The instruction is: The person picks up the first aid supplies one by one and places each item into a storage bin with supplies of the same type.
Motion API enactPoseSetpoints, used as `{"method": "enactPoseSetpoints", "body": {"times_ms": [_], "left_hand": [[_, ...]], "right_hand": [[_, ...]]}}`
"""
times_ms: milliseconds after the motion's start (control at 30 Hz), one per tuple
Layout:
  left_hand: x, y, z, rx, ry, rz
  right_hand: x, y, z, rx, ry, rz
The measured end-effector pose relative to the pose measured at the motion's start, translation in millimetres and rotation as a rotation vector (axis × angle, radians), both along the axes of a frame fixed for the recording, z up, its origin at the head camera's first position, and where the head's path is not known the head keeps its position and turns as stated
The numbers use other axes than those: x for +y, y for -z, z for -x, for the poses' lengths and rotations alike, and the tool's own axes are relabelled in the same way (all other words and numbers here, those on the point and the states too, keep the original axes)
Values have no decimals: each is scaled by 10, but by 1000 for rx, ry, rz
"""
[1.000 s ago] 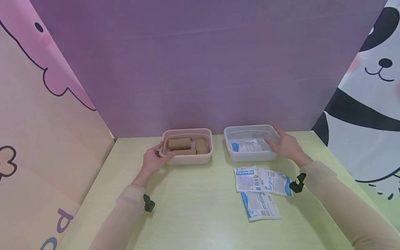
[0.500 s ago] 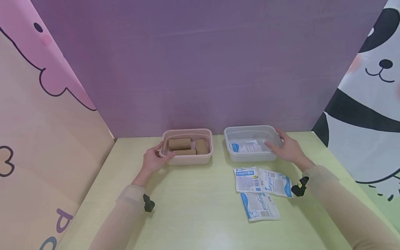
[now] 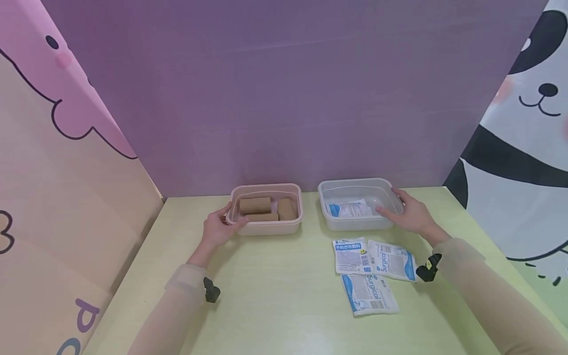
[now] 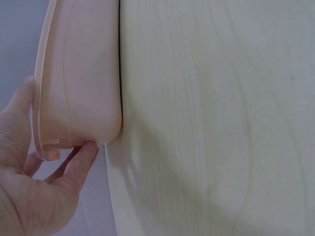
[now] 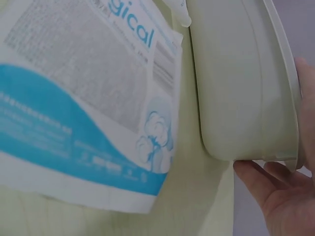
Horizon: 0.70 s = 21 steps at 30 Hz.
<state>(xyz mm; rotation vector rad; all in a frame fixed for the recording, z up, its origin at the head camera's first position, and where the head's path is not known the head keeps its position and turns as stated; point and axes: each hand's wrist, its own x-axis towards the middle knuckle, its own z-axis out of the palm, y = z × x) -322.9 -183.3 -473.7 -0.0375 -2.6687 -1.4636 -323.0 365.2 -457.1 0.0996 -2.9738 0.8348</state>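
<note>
My left hand (image 3: pixel 217 229) grips the left end of a pink plastic box (image 3: pixel 275 228), the thumb over its rim and the fingers curled against the end wall in the left wrist view. Several tan rolls (image 3: pixel 255 204) lie inside it. On the right, my right hand (image 3: pixel 414 214) holds the right end of a whitish plastic box (image 3: pixel 355 225), thumb at the rim and fingers underneath it at the end wall (image 5: pixel 266 182). A white and blue gauze dressing packet (image 3: pixel 352 208) lies in that box.
Three more dressing packets lie on the pale table (image 3: pixel 275 286) before the whitish box: one upright to read (image 3: pixel 352 256), one at its right (image 3: pixel 391 259), one nearer (image 3: pixel 370 294). A purple panel (image 3: pixel 288 98) rises behind both boxes, with printed panels at either side.
The right hand has shifted slightly rightward along the end of the whitish box, its thumb drawing back a little toward the rim. My left hand, both boxes and the packets stay in place.
</note>
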Motion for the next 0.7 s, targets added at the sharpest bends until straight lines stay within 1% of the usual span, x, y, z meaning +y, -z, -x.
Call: {"method": "enactPoseSetpoints", "body": {"times_ms": [133,267,400,700], "left_hand": [[-1,8,2,1,-3,11],[-5,17,7,1,-5,-1],[-9,24,5,5,-3,-14],[-19,43,9,-8,-10,-10]], "right_hand": [[19,38,-16,5,0,-3],[24,60,-28,27,-5,-9],[26,77,-31,31,-2,-12],[19,48,-2,29,-13,-11]]}}
